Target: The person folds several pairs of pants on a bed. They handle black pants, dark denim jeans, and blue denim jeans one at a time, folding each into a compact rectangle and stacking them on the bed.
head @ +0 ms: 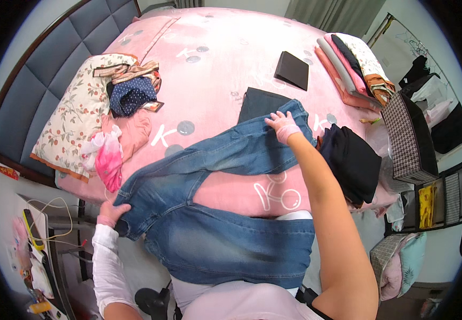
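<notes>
A pair of blue denim jeans (175, 192) is spread with one leg across the bed and the other over my lap. My left hand (111, 214) grips the jeans at the waistband, thumb on top. My right hand (284, 125) rests on the far leg near its hem, fingers apart; both hands seem to wear thin pinkish gloves. Just beyond that leg lies a folded dark garment (261, 105), partly covered by the denim. To the right of my right forearm is a stack of folded dark clothes (349, 164).
The bed (215, 64) has a pink printed sheet. At left are a floral pillow (75, 108) and crumpled clothes (133, 94). A black flat object (293, 71), folded bedding (351, 68) and a houndstooth storage box (405, 140) are at right. Cables hang by a side table (51, 240).
</notes>
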Tool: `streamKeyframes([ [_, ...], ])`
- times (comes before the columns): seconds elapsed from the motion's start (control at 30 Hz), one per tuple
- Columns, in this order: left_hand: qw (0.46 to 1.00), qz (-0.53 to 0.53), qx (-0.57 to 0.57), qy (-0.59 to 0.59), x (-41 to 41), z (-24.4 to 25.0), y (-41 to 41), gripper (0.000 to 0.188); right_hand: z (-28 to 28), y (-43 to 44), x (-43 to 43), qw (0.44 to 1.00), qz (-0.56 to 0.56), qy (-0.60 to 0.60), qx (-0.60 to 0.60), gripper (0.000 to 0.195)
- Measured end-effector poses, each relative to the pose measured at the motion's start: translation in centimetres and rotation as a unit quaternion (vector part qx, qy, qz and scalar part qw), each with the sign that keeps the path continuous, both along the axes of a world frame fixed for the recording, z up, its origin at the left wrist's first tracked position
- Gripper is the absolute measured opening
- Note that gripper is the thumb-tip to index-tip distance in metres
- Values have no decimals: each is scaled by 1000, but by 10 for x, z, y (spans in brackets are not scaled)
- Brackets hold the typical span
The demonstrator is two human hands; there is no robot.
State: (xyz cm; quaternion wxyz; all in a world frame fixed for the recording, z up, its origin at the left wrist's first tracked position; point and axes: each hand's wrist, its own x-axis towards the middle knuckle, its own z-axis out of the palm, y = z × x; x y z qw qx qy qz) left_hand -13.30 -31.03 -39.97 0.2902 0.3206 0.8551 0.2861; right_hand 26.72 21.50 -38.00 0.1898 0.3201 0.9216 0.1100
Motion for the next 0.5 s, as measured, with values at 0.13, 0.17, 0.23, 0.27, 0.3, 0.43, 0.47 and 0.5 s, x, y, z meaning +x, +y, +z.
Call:
streamKeyframes([
  [0.13, 990, -43, 3, 132, 8, 0, -7, 37, -29, 10, -12, 998, -31, 4, 56, 54],
  [0.17, 972, -73, 50, 220, 5, -5, -10, 34, -36, 17, -10, 997, -43, 6, 71, 52],
  [0.23, 961, -57, 88, 255, 4, -9, -22, 29, -38, 20, -13, 996, -52, -31, 59, 44],
  [0.27, 975, -14, 85, 204, 2, -9, -27, 27, -37, 24, -12, 996, -51, -46, 47, 43],
  [0.3, 985, 26, 82, 150, 2, -12, -32, 25, -36, 26, -7, 996, -54, -64, 35, 42],
  [0.43, 978, 73, 43, 189, -6, -19, -40, 24, -27, 40, 1, 993, 2, -114, 5, 35],
  [0.47, 980, 71, 51, 177, -6, -17, -39, 18, -20, 40, 11, 998, 13, -67, 4, 32],
  [0.5, 977, 69, 55, 193, -7, -14, -33, 18, -11, 53, 29, 1000, 9, 4, -20, 34],
])
